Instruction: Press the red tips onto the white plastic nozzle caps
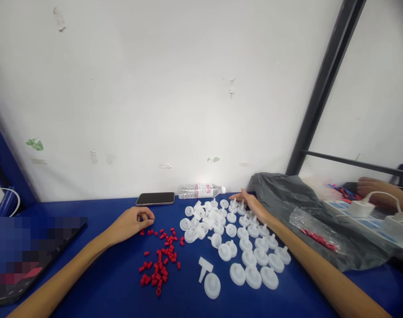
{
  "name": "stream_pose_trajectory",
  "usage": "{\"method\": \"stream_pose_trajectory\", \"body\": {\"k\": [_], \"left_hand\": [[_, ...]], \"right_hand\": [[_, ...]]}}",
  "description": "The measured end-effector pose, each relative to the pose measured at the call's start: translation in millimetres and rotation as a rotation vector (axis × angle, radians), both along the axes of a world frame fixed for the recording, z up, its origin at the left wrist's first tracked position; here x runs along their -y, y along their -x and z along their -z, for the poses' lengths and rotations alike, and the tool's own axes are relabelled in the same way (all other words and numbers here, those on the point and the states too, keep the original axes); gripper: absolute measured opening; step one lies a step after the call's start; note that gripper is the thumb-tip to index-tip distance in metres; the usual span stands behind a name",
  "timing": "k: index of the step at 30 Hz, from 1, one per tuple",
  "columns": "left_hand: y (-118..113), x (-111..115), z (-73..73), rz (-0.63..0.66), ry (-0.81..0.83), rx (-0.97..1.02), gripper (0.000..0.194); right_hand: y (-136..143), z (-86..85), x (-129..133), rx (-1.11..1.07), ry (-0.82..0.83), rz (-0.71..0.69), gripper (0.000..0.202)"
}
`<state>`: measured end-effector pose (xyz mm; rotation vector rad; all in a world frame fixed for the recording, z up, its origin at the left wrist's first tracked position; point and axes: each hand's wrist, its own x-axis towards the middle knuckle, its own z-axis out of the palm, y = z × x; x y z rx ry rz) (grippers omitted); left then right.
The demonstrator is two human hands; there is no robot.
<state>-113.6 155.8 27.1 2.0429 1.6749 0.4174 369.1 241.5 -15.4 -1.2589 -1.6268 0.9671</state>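
While left hand [133, 221] curls, fingertips together, near red pieces [159, 255], right hand [252, 205] spreads open by white pieces [245, 244].

We see an evenly bright scene, the pale wall [188, 97] glowing most around its middle, with soft shading toward its edges. Wide-angle stretch tilts the sides outward, the far right looks smeared, and we find coarse pixel blocks covering the screen [16, 256] at left.
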Motion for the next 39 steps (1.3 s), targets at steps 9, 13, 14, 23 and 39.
{"method": "stream_pose_trajectory", "body": {"k": [9, 13, 14, 23, 39], "left_hand": [[1.8, -0.8, 1.5, -0.018, -0.030, 0.019, 0.038], [1.2, 1.5, 0.0, -0.061, -0.088, 0.022, 0.037], [1.1, 1.9, -0.4, -0.073, -0.098, 0.031, 0.037], [-3.5, 2.7, -1.5, -0.151, -0.109, 0.171, 0.038], [-37.9, 26.7, -15.2, -0.185, -0.379, 0.367, 0.033]], "right_hand": [[0.4, -7.6, 7.7, 0.065, -0.023, -0.010, 0.036], [0.0, -8.9, 9.2, 0.114, -0.029, -0.025, 0.036], [-0.2, -8.8, 9.1, 0.128, -0.026, -0.029, 0.036], [-0.8, -9.7, 7.4, 0.177, -0.040, -0.037, 0.035], [23.1, -60.7, 48.3, 0.417, -0.466, 0.060, 0.023]]}}
